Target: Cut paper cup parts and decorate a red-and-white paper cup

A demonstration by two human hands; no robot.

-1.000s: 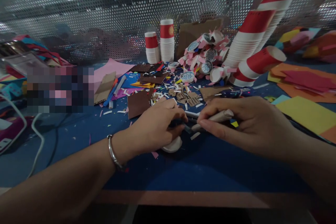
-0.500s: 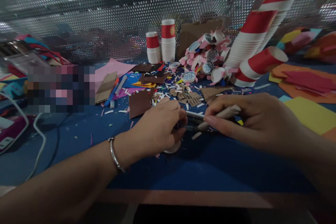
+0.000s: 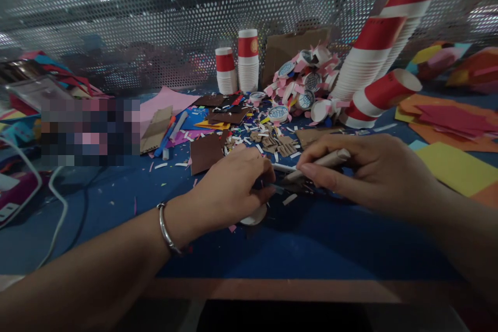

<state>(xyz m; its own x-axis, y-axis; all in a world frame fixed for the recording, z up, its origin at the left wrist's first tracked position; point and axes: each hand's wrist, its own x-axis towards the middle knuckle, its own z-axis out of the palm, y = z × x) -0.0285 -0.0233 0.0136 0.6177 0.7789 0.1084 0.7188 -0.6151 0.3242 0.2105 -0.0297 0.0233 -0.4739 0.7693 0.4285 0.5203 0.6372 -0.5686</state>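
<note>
Fingers of my left hand are curled together low over the blue table, and what they pinch is hidden from me. A round white piece, like a paper cup's bottom, shows just under them. My right hand is closed around a slim beige pen-shaped tool, which slants down to the left toward my left fingertips. Its tip is too blurred to make out. Between the two hands lies a white strip, and a small paper scrap sits just below.
Behind my hands are paper scraps and a heap of cut cup bottoms with pink tabs. Stacked red-and-white cups stand at the back; more cup stacks lean at right. Yellow paper lies right, a white cable left.
The tool in my right hand has moved slightly left and down, nearer my left fingers. More of the round white piece shows beneath my left hand.
</note>
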